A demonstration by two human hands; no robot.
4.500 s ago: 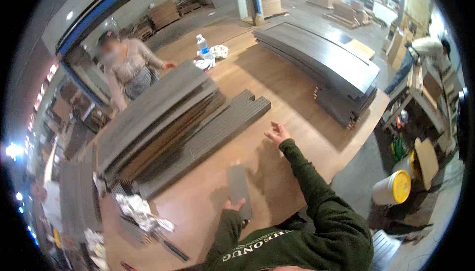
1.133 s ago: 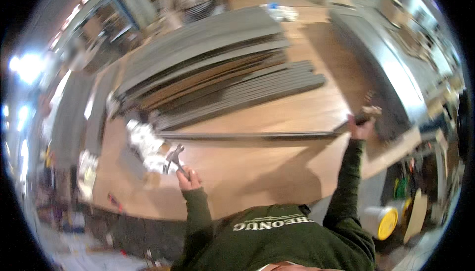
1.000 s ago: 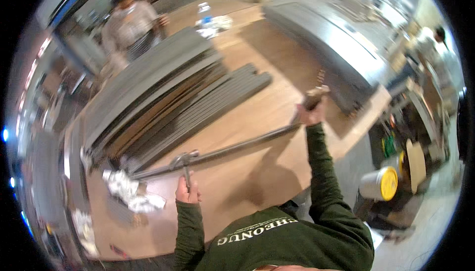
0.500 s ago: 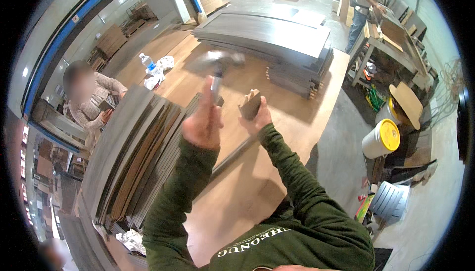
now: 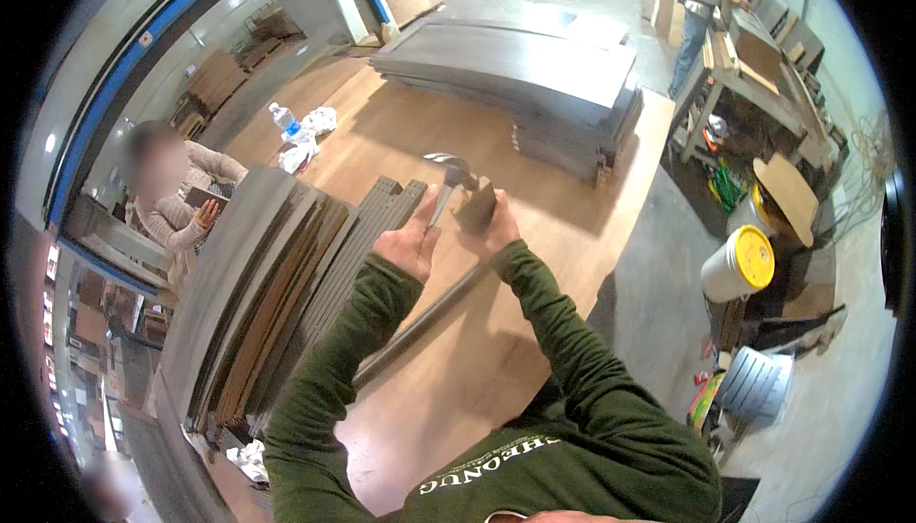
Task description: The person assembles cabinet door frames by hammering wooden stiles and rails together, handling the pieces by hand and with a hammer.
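Observation:
My left hand point(image 5: 410, 242) is closed around a claw hammer point(image 5: 458, 172), gripping its handle. The hammer's head is at the top end of a short, dark wooden piece point(image 5: 474, 213); whether they touch is hard to tell. My right hand point(image 5: 501, 225) grips that piece from its right side, tilted above the table. Below my hands, a long dark wooden strip point(image 5: 420, 324) lies slanting across the light wooden tabletop point(image 5: 477, 380).
Stacked dark panels and strips point(image 5: 258, 303) stand left of my arms. Another panel stack point(image 5: 515, 60) lies at the table's far side. A water bottle point(image 5: 283, 118) stands by crumpled white cloths. A yellow-lidded bucket point(image 5: 739, 261) sits right. Two people point(image 5: 181, 189) point(image 5: 701, 8) are nearby.
My left hand has brought the hammer down toward the top of the wooden piece. My right hand stays nearly in place, the piece turned slightly.

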